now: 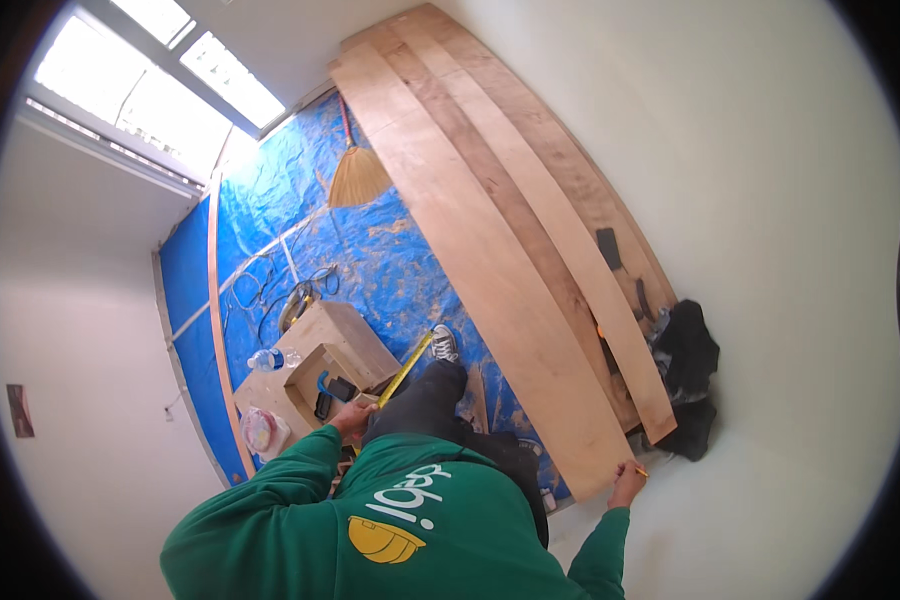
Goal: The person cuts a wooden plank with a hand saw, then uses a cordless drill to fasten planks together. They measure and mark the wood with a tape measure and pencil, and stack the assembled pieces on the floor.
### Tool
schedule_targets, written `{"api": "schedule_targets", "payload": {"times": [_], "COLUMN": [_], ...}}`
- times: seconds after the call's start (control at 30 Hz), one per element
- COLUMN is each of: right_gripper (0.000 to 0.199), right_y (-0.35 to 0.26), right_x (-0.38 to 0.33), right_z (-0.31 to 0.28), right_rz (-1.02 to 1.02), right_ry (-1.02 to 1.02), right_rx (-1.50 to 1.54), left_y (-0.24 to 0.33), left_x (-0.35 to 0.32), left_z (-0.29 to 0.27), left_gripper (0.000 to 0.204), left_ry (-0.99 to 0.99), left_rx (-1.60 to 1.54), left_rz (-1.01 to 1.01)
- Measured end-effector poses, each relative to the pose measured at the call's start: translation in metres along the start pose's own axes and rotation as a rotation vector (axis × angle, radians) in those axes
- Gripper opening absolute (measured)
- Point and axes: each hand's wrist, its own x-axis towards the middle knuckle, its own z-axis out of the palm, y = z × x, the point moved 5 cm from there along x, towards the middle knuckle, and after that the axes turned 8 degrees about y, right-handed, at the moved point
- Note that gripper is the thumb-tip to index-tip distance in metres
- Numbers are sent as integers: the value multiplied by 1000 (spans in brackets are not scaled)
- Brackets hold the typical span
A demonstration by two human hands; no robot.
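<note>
My left hand (351, 419) is closed on a tape measure, beside my thigh. Its yellow blade (406, 369) stretches out from the fingers toward my shoe; the tape's case is hidden. At the near end of a long, pale wooden board (505, 290), my right hand (626, 483) is closed in a pinch. A short, thin, yellow-orange stick like a pencil (642, 472) pokes out of its fingers. Whether that hand touches the board's corner I cannot tell.
More long boards (540, 185) lie along the right wall, with black cloth (688, 350) near their end. A wooden box (342, 335) holding tools and a plastic bottle (266, 360) stand left. A broom (358, 178) and cables (260, 295) lie on blue sheeting (425, 265).
</note>
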Motion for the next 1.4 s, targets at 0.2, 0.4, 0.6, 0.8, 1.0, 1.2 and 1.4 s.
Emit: {"api": "schedule_targets", "payload": {"times": [0.2, 0.4, 0.6, 0.8, 1.0, 1.2, 1.4], "right_gripper": [10, 17, 16, 15, 14, 16, 15], "right_y": [-117, -179, -240, -299, -366, -419, -461], "right_x": [-67, -100, -99, -120, -120, -123, -159], "right_z": [209, 393, 544, 666, 780, 864, 922], "right_rz": [-252, -267, -222, -197, -85, -128, -137], "right_ry": [-398, -743, -821, -900, -855, -906, -919], "right_rx": [-305, -466, -596, -664, -574, -665, -510], "left_y": [28, 92, 77, 44, 46, 92, 142], "left_x": [45, 68, 62, 96, 150, 235, 276], "left_z": [-90, -193, -198, -164, -205, -298, -352], "left_gripper": [42, 35, 42, 44, 44, 45, 31], "left_ry": [72, 381, 236, 325, 437, 594, 507], "left_rx": [-309, -286, -491, -546, -768, -947, -952], "left_rz": [-145, 186, -154, -117, -361, -455, -328]}}
